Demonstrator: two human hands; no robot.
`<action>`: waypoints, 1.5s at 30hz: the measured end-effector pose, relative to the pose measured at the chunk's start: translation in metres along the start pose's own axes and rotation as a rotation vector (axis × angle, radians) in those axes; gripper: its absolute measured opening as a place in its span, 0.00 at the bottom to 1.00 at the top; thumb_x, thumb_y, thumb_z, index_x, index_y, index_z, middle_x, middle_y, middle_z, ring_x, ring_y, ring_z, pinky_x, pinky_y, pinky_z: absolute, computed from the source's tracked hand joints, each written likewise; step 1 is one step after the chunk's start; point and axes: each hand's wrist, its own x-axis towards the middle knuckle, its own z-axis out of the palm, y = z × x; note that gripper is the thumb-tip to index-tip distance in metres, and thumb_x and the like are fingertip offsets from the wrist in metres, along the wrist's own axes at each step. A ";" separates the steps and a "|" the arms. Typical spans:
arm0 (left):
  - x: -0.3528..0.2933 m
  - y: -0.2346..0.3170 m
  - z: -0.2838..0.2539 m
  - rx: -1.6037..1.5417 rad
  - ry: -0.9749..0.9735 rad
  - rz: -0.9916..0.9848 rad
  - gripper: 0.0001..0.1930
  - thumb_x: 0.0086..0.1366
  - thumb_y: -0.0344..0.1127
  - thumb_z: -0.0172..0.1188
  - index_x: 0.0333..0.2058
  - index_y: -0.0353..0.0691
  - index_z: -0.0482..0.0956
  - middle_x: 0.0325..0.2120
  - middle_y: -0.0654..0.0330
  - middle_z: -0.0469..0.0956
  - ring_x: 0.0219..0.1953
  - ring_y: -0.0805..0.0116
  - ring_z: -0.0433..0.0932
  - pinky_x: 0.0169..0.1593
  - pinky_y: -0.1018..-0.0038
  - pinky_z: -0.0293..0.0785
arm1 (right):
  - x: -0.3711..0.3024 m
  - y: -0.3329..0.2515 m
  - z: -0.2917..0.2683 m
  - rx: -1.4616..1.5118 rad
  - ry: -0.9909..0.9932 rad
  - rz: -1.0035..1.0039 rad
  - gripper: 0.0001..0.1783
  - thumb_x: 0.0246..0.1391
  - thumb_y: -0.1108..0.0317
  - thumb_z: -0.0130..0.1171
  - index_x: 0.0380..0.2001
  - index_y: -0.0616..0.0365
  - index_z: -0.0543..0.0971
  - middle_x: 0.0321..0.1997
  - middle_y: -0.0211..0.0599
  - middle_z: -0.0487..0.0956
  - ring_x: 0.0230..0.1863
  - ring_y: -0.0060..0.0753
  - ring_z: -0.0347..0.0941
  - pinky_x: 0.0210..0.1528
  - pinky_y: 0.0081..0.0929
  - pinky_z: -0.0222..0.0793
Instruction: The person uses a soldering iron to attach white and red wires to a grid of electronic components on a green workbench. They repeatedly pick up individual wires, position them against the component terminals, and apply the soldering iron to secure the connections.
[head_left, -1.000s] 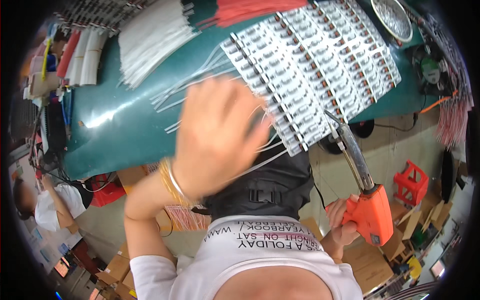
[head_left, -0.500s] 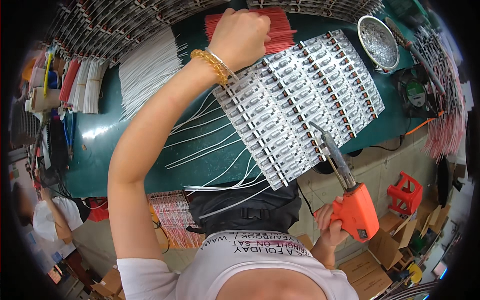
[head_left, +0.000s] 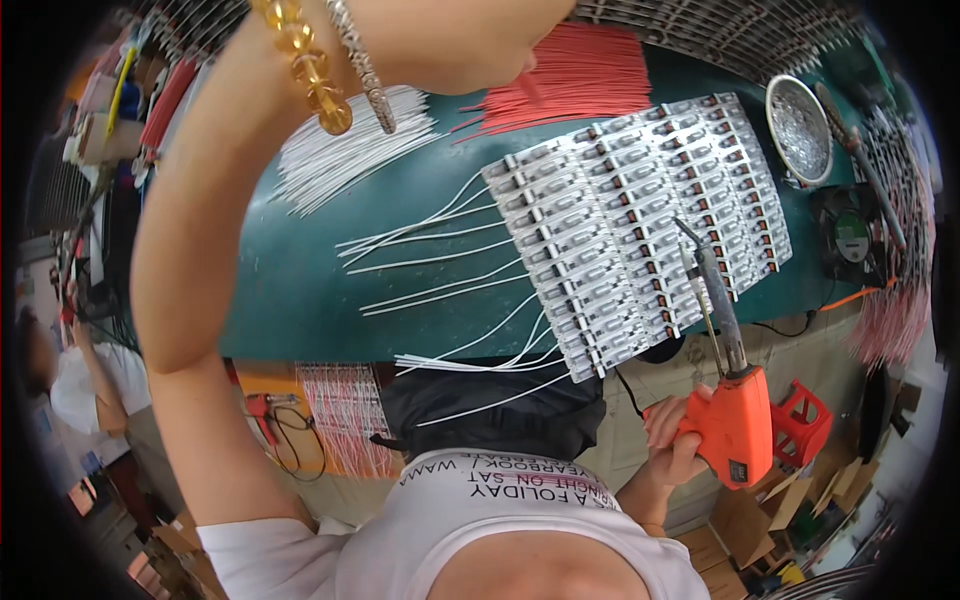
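Left hand [head_left: 465,42] has moved clear of the white panel [head_left: 615,215], exposing its corner; grip cannot be determined. Right hand [head_left: 677,440] holds the orange soldering gun [head_left: 738,425].

Left hand [head_left: 465,42] stretched far forward, right hand [head_left: 674,440] curled low.

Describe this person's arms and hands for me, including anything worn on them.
The left arm has a short white sleeve; its wrist wears a bracelet of rounded amber beads and a silvery textured bracelet. The left hand and right hand look ungloved, and no bracelet shows on the right wrist.
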 end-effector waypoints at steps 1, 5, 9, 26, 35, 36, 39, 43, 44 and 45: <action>-0.005 0.002 -0.004 0.096 -0.038 0.033 0.07 0.56 0.29 0.60 0.24 0.30 0.79 0.17 0.51 0.77 0.20 0.55 0.77 0.28 0.70 0.73 | -0.002 0.003 -0.003 0.004 0.001 -0.004 0.35 0.62 0.50 0.54 0.57 0.70 0.62 0.11 0.25 0.62 0.11 0.20 0.58 0.18 0.21 0.60; -0.030 0.021 0.011 0.304 -0.101 0.086 0.01 0.47 0.26 0.61 0.21 0.36 0.79 0.18 0.51 0.78 0.26 0.54 0.81 0.31 0.66 0.77 | -0.006 0.004 0.001 0.049 0.004 0.004 0.35 0.62 0.50 0.54 0.57 0.70 0.62 0.11 0.25 0.62 0.11 0.20 0.57 0.18 0.21 0.59; -0.042 0.024 0.045 0.211 -0.137 0.059 0.03 0.50 0.30 0.62 0.22 0.38 0.78 0.18 0.53 0.78 0.25 0.54 0.81 0.30 0.64 0.76 | -0.005 0.001 0.007 0.023 -0.005 -0.018 0.35 0.61 0.49 0.54 0.56 0.70 0.62 0.11 0.25 0.62 0.11 0.20 0.58 0.17 0.21 0.59; -0.101 0.038 0.121 -0.832 0.316 -0.475 0.08 0.59 0.33 0.64 0.27 0.34 0.79 0.20 0.60 0.77 0.20 0.75 0.69 0.26 0.77 0.65 | 0.023 -0.027 0.070 -0.482 -0.095 0.187 0.47 0.57 0.36 0.51 0.58 0.76 0.61 0.11 0.23 0.61 0.10 0.17 0.56 0.15 0.17 0.54; -0.103 0.037 0.123 -0.833 0.329 -0.451 0.08 0.58 0.32 0.63 0.25 0.34 0.77 0.21 0.58 0.77 0.21 0.68 0.73 0.26 0.74 0.67 | 0.019 -0.017 0.077 -0.297 -0.004 0.268 0.43 0.56 0.38 0.54 0.49 0.75 0.66 0.12 0.24 0.62 0.10 0.17 0.58 0.15 0.16 0.55; -0.103 0.037 0.125 -0.836 0.347 -0.443 0.08 0.58 0.32 0.63 0.25 0.34 0.77 0.21 0.57 0.77 0.21 0.67 0.73 0.26 0.74 0.67 | 0.018 -0.016 0.077 -0.287 -0.008 0.267 0.42 0.56 0.38 0.55 0.48 0.74 0.66 0.12 0.24 0.62 0.10 0.17 0.58 0.15 0.16 0.55; -0.103 0.037 0.127 -0.828 0.382 -0.427 0.08 0.58 0.31 0.64 0.25 0.34 0.76 0.21 0.57 0.77 0.20 0.66 0.73 0.26 0.73 0.68 | 0.025 -0.020 0.088 -0.228 -0.001 0.302 0.40 0.55 0.38 0.56 0.45 0.73 0.67 0.11 0.24 0.62 0.10 0.17 0.58 0.14 0.17 0.56; -0.102 0.038 0.127 -0.809 0.380 -0.429 0.08 0.58 0.31 0.64 0.25 0.34 0.76 0.20 0.57 0.77 0.20 0.65 0.73 0.26 0.72 0.68 | 0.020 -0.017 0.080 -0.418 -0.047 0.250 0.40 0.55 0.39 0.57 0.45 0.73 0.68 0.11 0.25 0.63 0.09 0.18 0.58 0.14 0.18 0.55; -0.102 0.038 0.126 -0.805 0.380 -0.431 0.08 0.58 0.31 0.64 0.24 0.34 0.76 0.20 0.56 0.77 0.20 0.65 0.73 0.26 0.72 0.68 | 0.020 -0.017 0.080 -0.405 -0.054 0.235 0.40 0.55 0.39 0.58 0.45 0.74 0.68 0.11 0.25 0.63 0.09 0.18 0.58 0.14 0.18 0.55; -0.102 0.038 0.126 -0.803 0.380 -0.429 0.08 0.58 0.31 0.63 0.24 0.34 0.76 0.20 0.56 0.77 0.20 0.65 0.73 0.26 0.72 0.68 | 0.021 -0.018 0.080 -0.394 -0.061 0.221 0.41 0.54 0.39 0.58 0.46 0.74 0.68 0.11 0.25 0.63 0.09 0.18 0.58 0.14 0.18 0.55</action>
